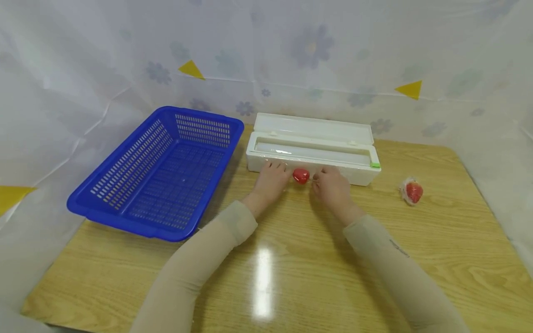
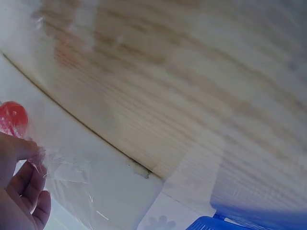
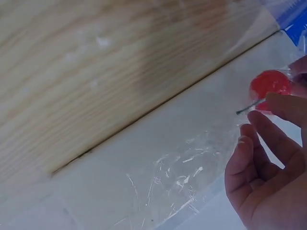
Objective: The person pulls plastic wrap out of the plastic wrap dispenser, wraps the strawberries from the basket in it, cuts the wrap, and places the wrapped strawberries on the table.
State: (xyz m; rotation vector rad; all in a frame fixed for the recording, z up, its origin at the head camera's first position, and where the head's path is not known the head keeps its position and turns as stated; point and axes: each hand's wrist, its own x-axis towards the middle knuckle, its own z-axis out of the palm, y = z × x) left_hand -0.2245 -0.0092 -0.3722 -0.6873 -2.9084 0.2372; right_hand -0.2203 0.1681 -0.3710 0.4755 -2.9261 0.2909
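A glossy red cherry (image 1: 301, 175) with a thin green stem (image 3: 250, 106) hangs between both hands, against the front of a long white cling film box (image 1: 308, 171). On one side of it my left hand (image 1: 272, 179) pinches gathered clear cling film (image 2: 72, 179) between thumb and fingers. My right hand (image 1: 334, 188) pinches the cherry at its stem end; whether film lies between thumb and finger, I cannot tell. Film also spreads below the right fingers in the right wrist view. The box's lid (image 1: 314, 128) stands raised at the back, and a film roll (image 1: 308, 151) lies inside.
A large blue plastic basket (image 1: 212, 185) sits at the left of the wooden table (image 1: 316, 277). At the right lies a red fruit (image 1: 414, 192) wrapped in clear film. Behind the table hangs a flowered curtain (image 1: 283, 60) with yellow triangles.
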